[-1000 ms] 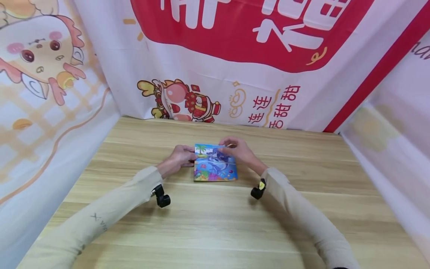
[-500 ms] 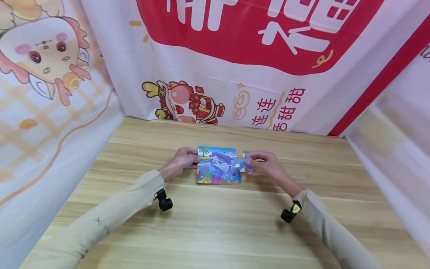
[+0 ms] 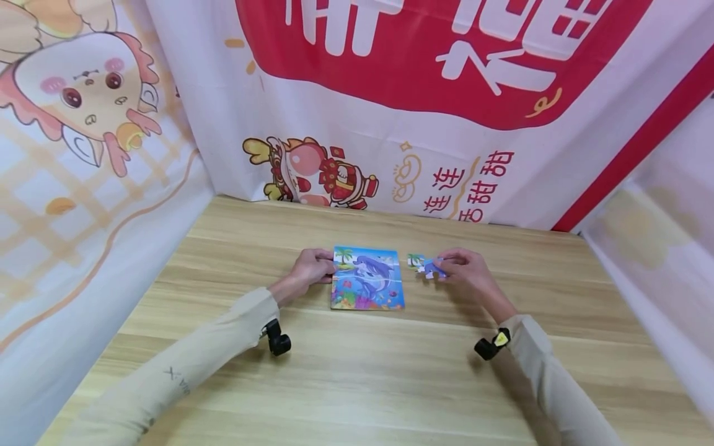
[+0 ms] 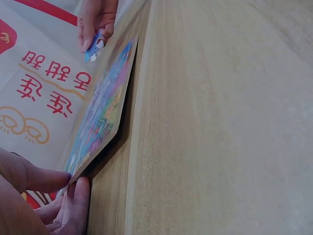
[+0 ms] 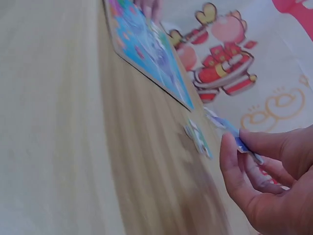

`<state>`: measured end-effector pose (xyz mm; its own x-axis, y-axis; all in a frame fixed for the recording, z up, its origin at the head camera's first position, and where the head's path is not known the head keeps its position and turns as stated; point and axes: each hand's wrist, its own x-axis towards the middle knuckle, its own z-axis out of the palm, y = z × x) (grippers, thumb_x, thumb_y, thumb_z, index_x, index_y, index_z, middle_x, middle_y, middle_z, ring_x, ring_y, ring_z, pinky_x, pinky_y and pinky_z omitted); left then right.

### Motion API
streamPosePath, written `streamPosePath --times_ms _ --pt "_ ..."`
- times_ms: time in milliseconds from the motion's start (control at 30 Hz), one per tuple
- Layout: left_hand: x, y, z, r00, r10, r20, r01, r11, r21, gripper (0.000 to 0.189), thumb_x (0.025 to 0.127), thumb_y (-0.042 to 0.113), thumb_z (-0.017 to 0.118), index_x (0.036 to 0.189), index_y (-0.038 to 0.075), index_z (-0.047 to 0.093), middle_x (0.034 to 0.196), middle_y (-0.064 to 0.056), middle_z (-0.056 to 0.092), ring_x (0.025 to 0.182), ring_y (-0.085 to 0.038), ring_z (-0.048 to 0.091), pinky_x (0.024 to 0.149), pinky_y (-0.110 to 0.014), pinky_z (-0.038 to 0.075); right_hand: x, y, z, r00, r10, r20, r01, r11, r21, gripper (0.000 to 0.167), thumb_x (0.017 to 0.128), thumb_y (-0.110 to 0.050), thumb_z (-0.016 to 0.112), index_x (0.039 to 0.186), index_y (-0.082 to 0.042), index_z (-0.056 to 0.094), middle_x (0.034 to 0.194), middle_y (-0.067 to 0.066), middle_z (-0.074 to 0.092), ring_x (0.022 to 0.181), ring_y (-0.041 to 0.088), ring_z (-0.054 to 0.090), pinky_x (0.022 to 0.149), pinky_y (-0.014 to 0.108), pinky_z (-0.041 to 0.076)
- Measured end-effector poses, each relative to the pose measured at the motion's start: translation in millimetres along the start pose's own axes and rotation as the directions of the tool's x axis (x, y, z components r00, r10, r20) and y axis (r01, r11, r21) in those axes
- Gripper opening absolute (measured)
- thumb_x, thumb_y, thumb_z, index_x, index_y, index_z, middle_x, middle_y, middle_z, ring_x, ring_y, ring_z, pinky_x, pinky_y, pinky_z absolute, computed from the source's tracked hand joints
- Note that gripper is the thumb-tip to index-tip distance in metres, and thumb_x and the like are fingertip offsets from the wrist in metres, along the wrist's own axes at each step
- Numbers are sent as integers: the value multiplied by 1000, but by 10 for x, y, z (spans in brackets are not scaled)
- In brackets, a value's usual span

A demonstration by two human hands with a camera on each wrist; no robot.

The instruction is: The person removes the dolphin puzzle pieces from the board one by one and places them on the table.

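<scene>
A square puzzle board (image 3: 368,286) with a dolphin picture lies on the wooden table in the head view. My left hand (image 3: 310,270) pinches its left edge; in the left wrist view the thumb is on top, fingers beneath, and the board (image 4: 102,110) looks slightly raised at that side. To the right, my right hand (image 3: 468,270) pinches a blue and purple puzzle piece (image 3: 432,267) between thumb and fingers. A palm-tree puzzle piece (image 3: 414,260) is beside it; in the right wrist view this second piece (image 5: 198,138) lies on the table, apart from the board.
The wooden table (image 3: 379,378) meets printed cloth walls at the back (image 3: 357,99) and at both sides. A small black camera (image 3: 277,339) sits on the left wrist, another camera (image 3: 491,345) on the right.
My right hand has moved from over the board to its right, carrying the blue and purple puzzle piece. The palm-tree piece now shows on the table. My left hand stays at the board's left edge.
</scene>
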<state>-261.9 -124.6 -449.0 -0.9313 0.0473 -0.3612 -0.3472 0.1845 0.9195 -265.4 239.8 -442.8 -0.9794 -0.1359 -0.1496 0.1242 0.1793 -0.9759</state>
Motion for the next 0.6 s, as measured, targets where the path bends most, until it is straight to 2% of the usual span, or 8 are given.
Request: streamPosePath --times_ms 233,333,400,500,600 --pt "-12 -22 23 1000 1 4 -1 1000 23 47 97 -4 63 143 -6 56 132 -27 64 88 -18 69 73 -23 66 8 93 -235 1000 -3 -22 3 1000 15 40 101 2 66 132 22 50 93 1 73 77 10 74 81 28 67" --pt "-17 -14 20 1000 -5 11 4 1000 28 47 98 -3 63 144 -6 56 132 -26 64 89 -18 69 74 -24 66 15 145 -287 999 -8 -42 9 999 36 38 100 7 63 131 24 48 93 3 71 77 11 73 79 28 67" --pt "-20 -5 11 1000 -5 13 5 1000 28 46 98 -3 62 144 -6 56 131 -26 65 88 -18 70 74 -24 66 27 169 -293 998 -16 -60 17 1000 9 37 100 8 62 131 25 48 93 4 69 75 10 72 76 27 68" --pt "-24 17 -6 1000 0 12 0 1000 22 46 98 -3 63 143 -6 56 130 -26 65 86 -18 70 73 -24 66 61 186 -263 992 -63 -112 47 989 -140 34 99 5 65 127 23 54 91 9 69 72 7 68 69 23 66" --pt "-23 28 -16 1000 15 10 -15 1000 19 46 97 -3 63 142 -7 56 129 -27 66 83 -17 69 70 -23 66 113 192 -228 981 -114 -159 57 945 -323 29 98 -1 70 120 17 64 94 16 71 71 6 63 61 18 61"
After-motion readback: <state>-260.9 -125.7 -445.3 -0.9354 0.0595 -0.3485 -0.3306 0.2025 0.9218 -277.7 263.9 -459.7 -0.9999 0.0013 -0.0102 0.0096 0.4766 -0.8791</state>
